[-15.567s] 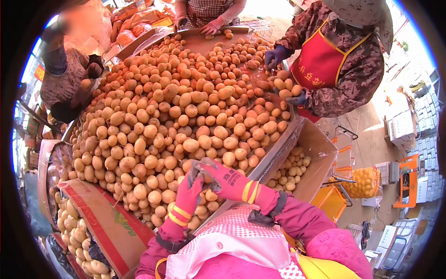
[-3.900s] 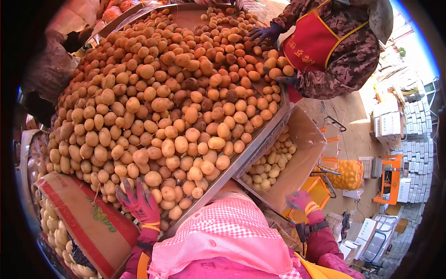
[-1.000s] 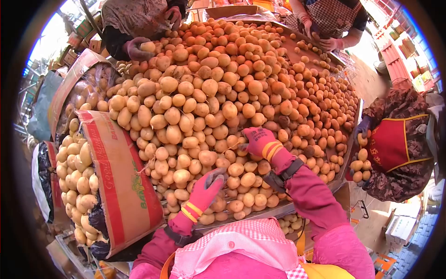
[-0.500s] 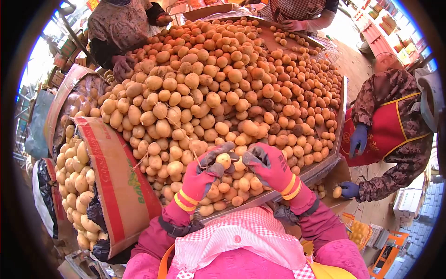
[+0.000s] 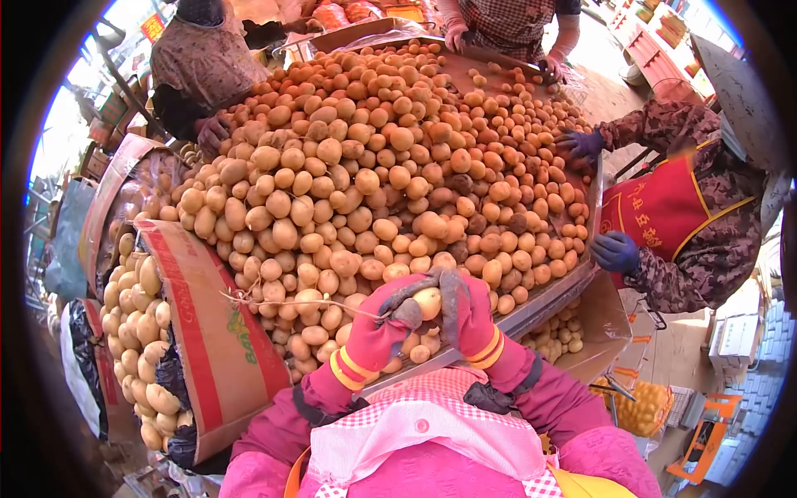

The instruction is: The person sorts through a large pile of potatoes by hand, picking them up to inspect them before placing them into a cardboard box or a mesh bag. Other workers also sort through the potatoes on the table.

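Note:
Both my hands are in pink gloves with grey fingers, close together over the near edge of a large potato heap (image 5: 357, 178). A small pale potato (image 5: 427, 303) sits between them. My left hand (image 5: 388, 322) is closed round its left side, and my right hand (image 5: 470, 314) presses its fingers against the right side. A long thin root strand (image 5: 307, 302) runs out leftward from my left hand across the heap. The fingertips partly hide the potato.
A red-striped cardboard box (image 5: 207, 324) full of potatoes stands at the left. Below the metal table edge (image 5: 548, 303), a carton holds small potatoes (image 5: 554, 334). At the right, a co-worker in a red apron (image 5: 656, 212) reaches over the heap; two other people work across it.
My hands have come together round the potato and drawn closer to my body. The root strand now points left. The co-worker at right has moved one hand onto the heap.

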Motion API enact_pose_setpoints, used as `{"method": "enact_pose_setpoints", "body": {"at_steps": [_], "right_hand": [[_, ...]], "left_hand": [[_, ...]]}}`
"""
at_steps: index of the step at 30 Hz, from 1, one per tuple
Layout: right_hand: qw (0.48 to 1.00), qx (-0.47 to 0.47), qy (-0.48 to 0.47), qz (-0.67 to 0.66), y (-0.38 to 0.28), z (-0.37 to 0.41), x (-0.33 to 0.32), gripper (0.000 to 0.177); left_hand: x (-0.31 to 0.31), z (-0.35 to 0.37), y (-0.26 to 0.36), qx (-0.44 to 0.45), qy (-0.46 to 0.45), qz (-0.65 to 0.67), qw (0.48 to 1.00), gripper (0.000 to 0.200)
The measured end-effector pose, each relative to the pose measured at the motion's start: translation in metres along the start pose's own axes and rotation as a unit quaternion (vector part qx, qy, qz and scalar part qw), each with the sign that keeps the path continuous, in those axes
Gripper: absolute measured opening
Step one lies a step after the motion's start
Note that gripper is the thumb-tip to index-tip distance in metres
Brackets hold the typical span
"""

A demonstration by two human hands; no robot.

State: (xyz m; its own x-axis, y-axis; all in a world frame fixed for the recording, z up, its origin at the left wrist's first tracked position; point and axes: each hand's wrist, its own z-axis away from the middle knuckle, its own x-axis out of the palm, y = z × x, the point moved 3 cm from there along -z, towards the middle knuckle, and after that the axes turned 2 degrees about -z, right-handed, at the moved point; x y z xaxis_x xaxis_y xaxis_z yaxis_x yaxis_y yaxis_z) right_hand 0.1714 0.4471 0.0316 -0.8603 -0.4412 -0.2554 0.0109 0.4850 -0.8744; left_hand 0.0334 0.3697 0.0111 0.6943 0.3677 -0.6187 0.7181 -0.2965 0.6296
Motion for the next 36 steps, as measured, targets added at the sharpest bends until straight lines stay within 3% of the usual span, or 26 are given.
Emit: {"method": "enact_pose_setpoints", "body": {"at_steps": [1,3,4,6,7,8,10,12,14,15,17,20,21,22,24,28,29,30,31,32,33,34,36], "right_hand": [[1.0,0.001,0.001,0.0,0.007,0.0,-0.004,0.026],[0.945,0.229,-0.116,-0.201,0.036,-0.003,-0.005,0.026],[0.945,0.23,-0.115,-0.201,0.039,-0.004,-0.004,0.026],[0.908,0.193,-0.102,-0.358,0.016,-0.022,-0.001,0.028],[0.83,0.3,-0.134,-0.451,-0.001,-0.03,-0.008,0.026],[0.83,0.3,-0.133,-0.452,0.007,-0.033,-0.01,0.026],[0.892,0.344,-0.049,-0.29,0.033,-0.033,-0.015,0.024],[0.906,0.319,-0.017,-0.279,0.025,-0.037,-0.015,0.024],[0.981,0.155,-0.101,-0.053,0.012,-0.042,-0.019,0.022],[0.981,0.156,-0.102,-0.054,0.009,-0.042,-0.018,0.022],[0.966,-0.051,-0.117,0.223,-0.008,-0.04,-0.011,0.028],[0.974,-0.004,-0.135,0.183,0.018,-0.026,-0.001,0.031],[0.989,0.074,-0.112,0.056,0.023,-0.02,0.0,0.036],[0.989,0.071,-0.114,0.055,0.023,-0.019,0.001,0.036],[0.931,0.207,-0.295,0.054,0.025,-0.012,0.01,0.041],[0.918,0.164,-0.341,0.116,0.03,0.011,0.013,0.052],[0.911,0.189,-0.364,0.051,0.038,0.014,0.011,0.051],[0.924,0.168,-0.33,0.091,0.05,0.014,0.004,0.048],[0.936,0.145,-0.293,0.132,0.066,0.012,-0.006,0.046],[0.955,0.185,-0.221,0.071,0.086,0.01,-0.018,0.04],[0.937,0.298,-0.178,-0.036,0.081,0.001,-0.033,0.036],[0.977,0.14,-0.124,0.104,0.099,-0.001,-0.044,0.042],[0.971,0.143,-0.121,0.15,0.119,0.004,-0.057,0.049]], "left_hand": [[0.001,0.0,-0.001,-0.013,-0.002,0.019,1.0,0.034],[0.0,-0.002,-0.008,-0.073,-0.012,0.118,0.99,0.032],[0.0,-0.002,-0.013,-0.127,-0.02,0.199,0.972,0.031],[0.003,-0.002,-0.02,-0.224,-0.032,0.348,0.91,0.03],[0.003,-0.002,-0.021,-0.252,-0.036,0.394,0.883,0.029],[0.004,-0.001,-0.022,-0.268,-0.037,0.42,0.866,0.029],[0.007,0.001,-0.026,-0.293,-0.037,0.448,0.844,0.027],[0.012,0.004,-0.033,-0.313,-0.031,0.451,0.835,0.026],[0.018,0.011,-0.041,-0.329,-0.023,0.44,0.835,0.025],[0.022,0.014,-0.045,-0.334,-0.021,0.431,0.838,0.024],[0.028,0.022,-0.049,-0.344,-0.019,0.413,0.843,0.023],[0.031,0.032,-0.053,-0.356,-0.013,0.394,0.848,0.021],[0.031,0.035,-0.054,-0.359,-0.012,0.39,0.848,0.02],[0.033,0.036,-0.056,-0.358,-0.008,0.385,0.85,0.02],[0.033,0.036,-0.055,-0.356,-0.005,0.38,0.854,0.019],[0.031,0.044,-0.048,-0.319,-0.106,0.137,0.932,0.025],[0.026,0.05,-0.047,-0.313,-0.126,0.07,0.939,0.027],[0.021,0.056,-0.045,-0.307,-0.145,0.003,0.941,0.028],[0.004,0.063,-0.033,-0.305,-0.129,0.046,0.942,0.028],[-0.008,0.074,-0.03,-0.312,-0.122,0.044,0.941,0.028],[-0.019,0.089,-0.031,-0.354,-0.155,0.058,0.92,0.027],[-0.029,0.107,-0.031,-0.395,-0.19,0.072,0.896,0.026],[-0.056,0.144,-0.023,-0.475,-0.203,0.069,0.853,0.026]]}}
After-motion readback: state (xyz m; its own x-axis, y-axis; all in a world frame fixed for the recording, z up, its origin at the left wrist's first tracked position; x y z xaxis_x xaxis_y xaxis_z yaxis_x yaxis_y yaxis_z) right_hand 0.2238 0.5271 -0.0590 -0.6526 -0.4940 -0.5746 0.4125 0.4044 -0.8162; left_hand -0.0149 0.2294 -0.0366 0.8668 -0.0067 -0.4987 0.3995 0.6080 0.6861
